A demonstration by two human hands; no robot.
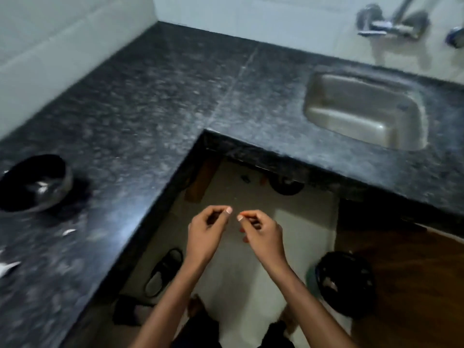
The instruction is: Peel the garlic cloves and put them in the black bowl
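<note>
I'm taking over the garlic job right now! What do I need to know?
Left hand and right hand: both held over the floor, fingers curled, fingertips pinched; too blurry to tell if they hold anything.
Black bowl: on the counter, far left, a few pale bits inside.
White scraps lie on the counter near it.
Done: seemingly some peeling.
Left: unclear; no whole cloves are visible.

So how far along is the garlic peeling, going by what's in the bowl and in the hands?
Done: a few pale pieces lie in the black bowl, too blurred to tell cloves from skins. White scraps lie on the counter. In hand: left hand and right hand are curled, thumbs nearly meeting; no clove is clearly visible between them. Left: cannot tell how many remain.
</note>
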